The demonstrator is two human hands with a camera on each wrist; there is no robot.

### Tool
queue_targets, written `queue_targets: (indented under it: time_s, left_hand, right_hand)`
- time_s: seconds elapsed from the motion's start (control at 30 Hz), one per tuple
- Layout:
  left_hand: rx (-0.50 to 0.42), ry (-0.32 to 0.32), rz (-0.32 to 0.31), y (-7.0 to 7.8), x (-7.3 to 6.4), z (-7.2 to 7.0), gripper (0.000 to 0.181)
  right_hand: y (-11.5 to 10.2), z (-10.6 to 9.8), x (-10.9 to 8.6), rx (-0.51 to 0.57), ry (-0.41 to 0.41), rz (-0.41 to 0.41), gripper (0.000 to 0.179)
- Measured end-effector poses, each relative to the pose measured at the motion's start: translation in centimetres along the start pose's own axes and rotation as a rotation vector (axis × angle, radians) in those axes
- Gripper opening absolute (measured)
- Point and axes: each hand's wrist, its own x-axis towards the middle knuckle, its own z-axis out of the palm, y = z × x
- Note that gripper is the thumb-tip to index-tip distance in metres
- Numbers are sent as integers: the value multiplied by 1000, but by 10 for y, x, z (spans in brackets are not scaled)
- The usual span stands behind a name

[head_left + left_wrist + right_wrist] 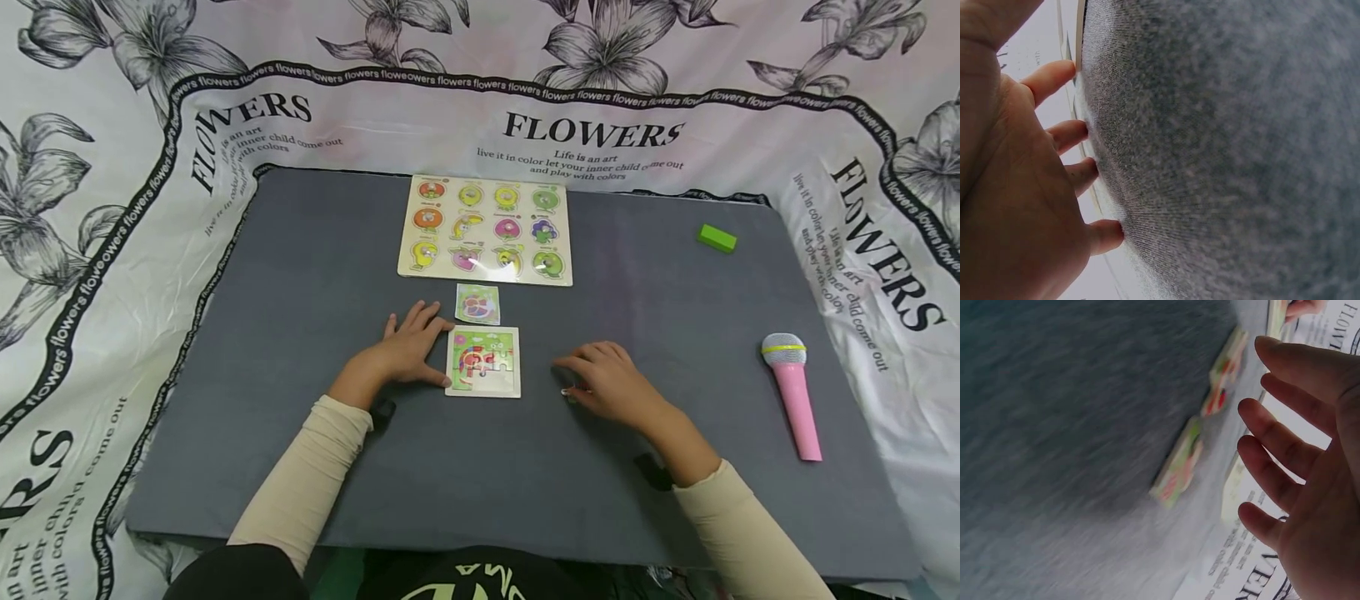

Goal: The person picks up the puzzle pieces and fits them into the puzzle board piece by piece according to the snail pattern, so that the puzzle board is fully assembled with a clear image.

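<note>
A small square jigsaw puzzle (483,360) in a pale frame lies mid-table, its lower right part showing bare white. My left hand (405,354) rests with spread fingers along its left side, thumb and index finger touching the frame. To the right, my right hand (611,383) hovers low over the table, its fingers loosely extended. Two loose jigsaw pieces, an upper piece (1225,372) and a lower piece (1179,465), lie beneath it in the right wrist view. From the head, that hand mostly hides them. A small picture card (477,304) lies just beyond the puzzle.
A fruit picture board (486,229) lies at the back of the grey table (315,242). Over on the right are a green block (717,238) and a pink toy microphone (795,400). Flower-printed cloth (420,117) surrounds the table's back and sides.
</note>
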Motion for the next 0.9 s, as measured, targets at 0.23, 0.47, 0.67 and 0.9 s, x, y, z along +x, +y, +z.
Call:
queue_targets:
  time_s: [0.23,0.47,0.67,0.9]
  left_hand:
    - [-7,2,8,-1,-2,-2,90]
    - [-6,-2,6,-3,1,1,91]
    - [2,-1,5,-4,2,1,92]
    - [-14,-1,12,-2,0,-2,92]
  right_hand:
    - [2,-1,-11,19,1,-5,40]
    - [4,-2,-16,13,-12,4,39]
    - [6,0,-18,16,0,-9,41]
    - [4,0,-14,31,9,-11,38]
